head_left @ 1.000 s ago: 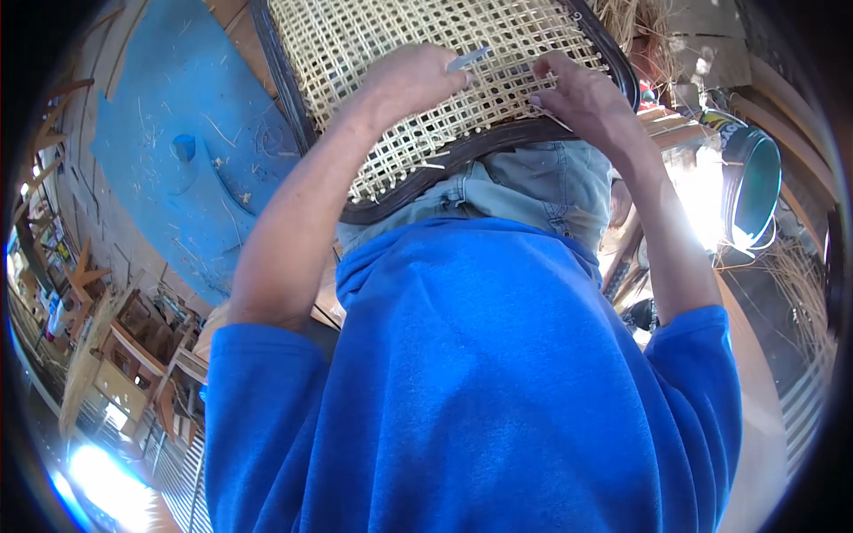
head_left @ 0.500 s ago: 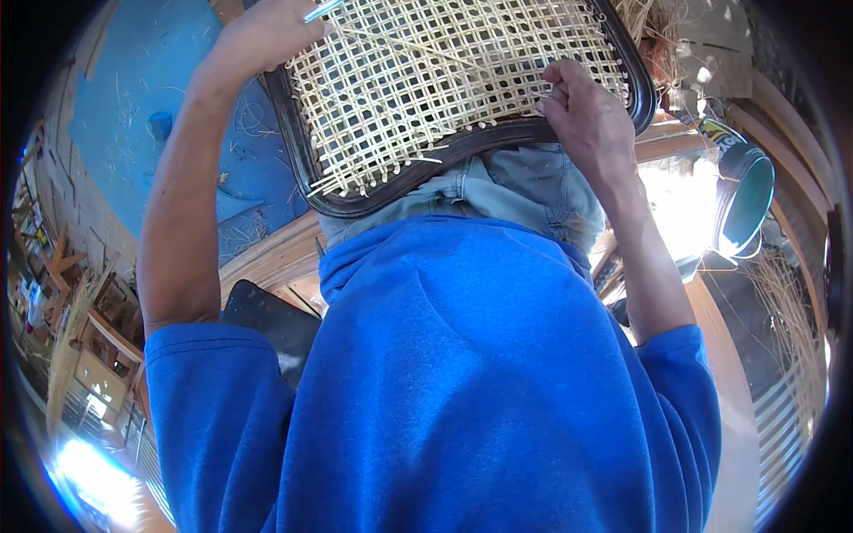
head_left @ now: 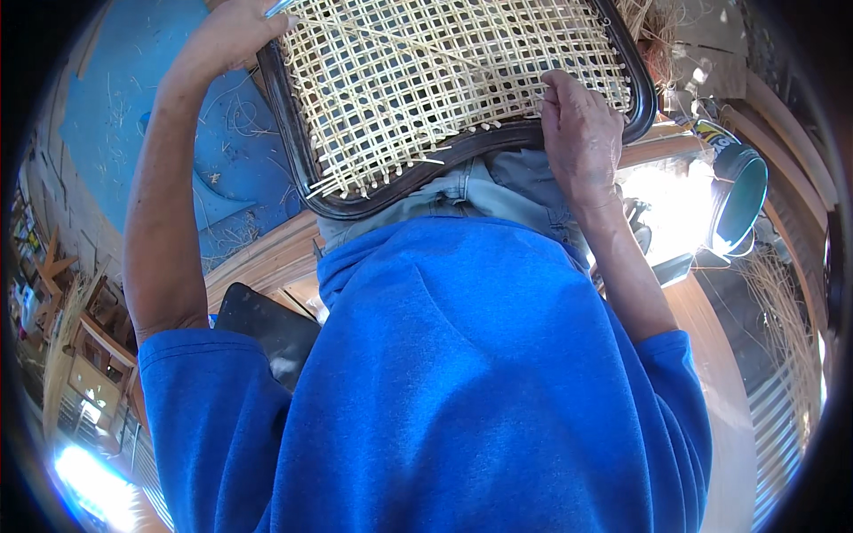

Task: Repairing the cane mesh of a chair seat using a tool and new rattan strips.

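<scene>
Across my lap lies a dark wooden seat frame (head_left: 355, 206) strung with an open woven cane panel (head_left: 418, 93). Loose strand ends stick out along its near left edge, and one strand slants over the weave. At the frame's far left corner, my left hand (head_left: 233, 37) is closed around a thin light-blue stick-like tool (head_left: 278, 8), partly cut off by the picture's edge. My right hand (head_left: 582, 133) rests over the near right part of the cane with its fingers curled together. Whatever lies between those fingertips is hidden.
A blue sheet (head_left: 115, 115) with cane scraps spreads at the left. To the right, a dark bucket (head_left: 742, 191) lies tipped near bundles of loose cane fibre (head_left: 782, 311). Wooden planks (head_left: 258, 253) run beside my legs, with a black flat object (head_left: 267, 324) at my left.
My left hand has moved left with the blue tool. My right hand has turned, back upward, and shifted slightly nearer to me. The frame has stayed almost in place.
</scene>
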Tool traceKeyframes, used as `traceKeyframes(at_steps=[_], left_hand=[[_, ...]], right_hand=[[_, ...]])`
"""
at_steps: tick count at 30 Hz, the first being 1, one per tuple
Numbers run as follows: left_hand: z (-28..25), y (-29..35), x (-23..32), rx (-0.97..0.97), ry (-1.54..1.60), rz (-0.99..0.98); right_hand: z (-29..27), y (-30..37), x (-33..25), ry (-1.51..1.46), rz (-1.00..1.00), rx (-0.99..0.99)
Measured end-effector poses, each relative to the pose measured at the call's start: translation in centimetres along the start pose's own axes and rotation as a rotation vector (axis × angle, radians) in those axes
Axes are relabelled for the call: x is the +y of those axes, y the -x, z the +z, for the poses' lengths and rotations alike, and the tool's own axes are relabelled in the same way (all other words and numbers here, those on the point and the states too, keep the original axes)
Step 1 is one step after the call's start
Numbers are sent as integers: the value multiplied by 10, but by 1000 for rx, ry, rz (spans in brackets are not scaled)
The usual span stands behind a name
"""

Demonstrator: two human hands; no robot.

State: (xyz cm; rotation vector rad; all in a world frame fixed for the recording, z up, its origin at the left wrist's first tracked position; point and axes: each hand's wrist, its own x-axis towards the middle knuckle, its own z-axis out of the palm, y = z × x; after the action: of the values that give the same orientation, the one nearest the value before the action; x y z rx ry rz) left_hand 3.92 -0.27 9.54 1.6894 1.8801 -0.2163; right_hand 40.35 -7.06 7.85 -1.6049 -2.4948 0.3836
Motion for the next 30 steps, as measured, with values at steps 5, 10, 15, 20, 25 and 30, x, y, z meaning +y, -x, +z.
traceKeyframes(at_steps=[5, 10, 15, 20, 25, 30], left_hand=[[-2, 17, -18, 79, 187, -80], [5, 42, -60, 288, 367, -230], [80, 72, -57, 99, 793, -615], [79, 97, -18, -42, 878, -563], [80, 97, 3, -51, 873, -561], [73, 116, 40, -31, 998, -474]], right_hand=[[1, 2, 7, -153, 68, -94], [-47, -1, 28, -665, 387, 215], [-46, 1, 85, -733, 739, 335], [-14, 13, 78, -1276, 763, 103], [-7, 1, 78, -1550, 703, 374], [-20, -5, 56, -1818, 587, 751]])
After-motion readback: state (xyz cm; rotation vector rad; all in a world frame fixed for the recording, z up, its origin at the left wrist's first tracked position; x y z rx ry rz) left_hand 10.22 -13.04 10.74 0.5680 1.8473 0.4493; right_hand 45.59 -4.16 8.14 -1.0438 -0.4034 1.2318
